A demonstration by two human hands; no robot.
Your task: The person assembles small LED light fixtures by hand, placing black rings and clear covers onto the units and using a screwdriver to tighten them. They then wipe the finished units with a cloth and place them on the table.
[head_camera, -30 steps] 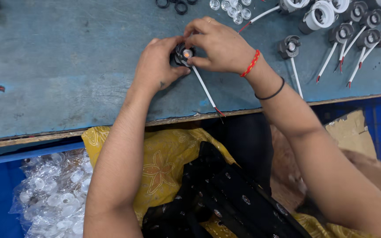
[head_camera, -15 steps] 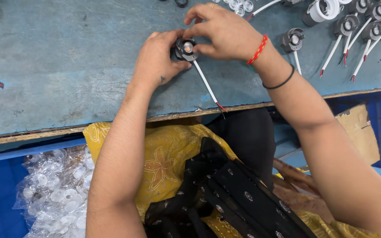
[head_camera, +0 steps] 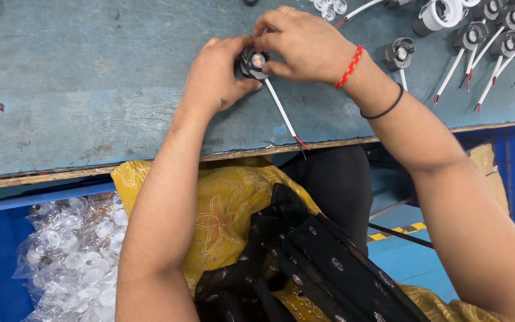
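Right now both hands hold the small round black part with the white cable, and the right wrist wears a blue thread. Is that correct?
Not quite. In the head view the thread on the right wrist is red, not blue. Both hands, left hand and right hand, do hold the black part with its white cable.

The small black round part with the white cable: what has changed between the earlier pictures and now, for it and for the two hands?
Little changed. Both hands stay closed on the small black round part: the left hand grips its side, the right hand works with fingertips on top. Its white cable still trails to the bench edge. The finished parts at right stay put.
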